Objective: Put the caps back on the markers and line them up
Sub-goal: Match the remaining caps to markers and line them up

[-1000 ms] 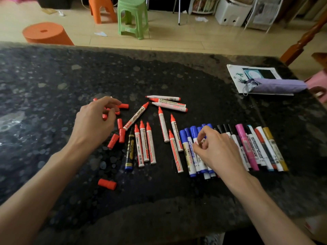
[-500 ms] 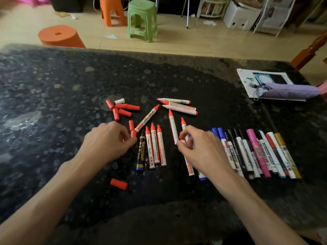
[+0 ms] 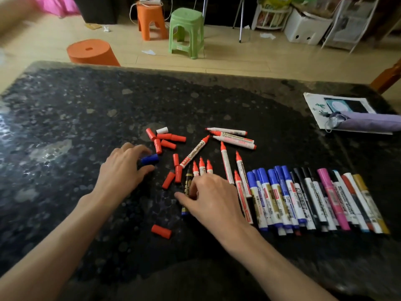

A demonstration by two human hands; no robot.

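Since the earlier frame, the right hand (image 3: 212,198) has shifted left from the uncapped red markers (image 3: 226,168) onto the black marker (image 3: 188,179), pinching it between thumb and curled fingers on the desk (image 3: 65,127). The left hand (image 3: 123,170) pinches a blue cap (image 3: 150,159) between thumb and fingertips, near the loose red caps (image 3: 167,140). The capped markers (image 3: 314,198) lie side by side in a row at the right.

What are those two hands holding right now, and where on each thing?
The left hand pinches the blue cap by its left end; the right hand pinches the black marker around mid-barrel.
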